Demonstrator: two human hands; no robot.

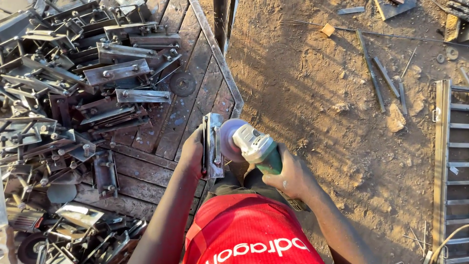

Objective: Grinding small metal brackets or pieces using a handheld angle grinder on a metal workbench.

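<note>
My left hand (pixel 193 152) grips a short metal channel bracket (pixel 213 145), held upright at the edge of the wooden workbench (pixel 161 142). My right hand (pixel 288 177) is wrapped around the green body of an angle grinder (pixel 254 146). Its round disc (pixel 228 139) sits right against the bracket's right side. My red shirt fills the bottom of the view below both hands.
A big pile of similar bolted metal brackets (pixel 73 98) covers the left of the bench, with a loose grinding disc (pixel 182 84) beside it. Bare dirt ground (pixel 332 98) lies to the right, strewn with metal bars (pixel 378 80). A metal ladder-like frame (pixel 449 166) lies at the far right.
</note>
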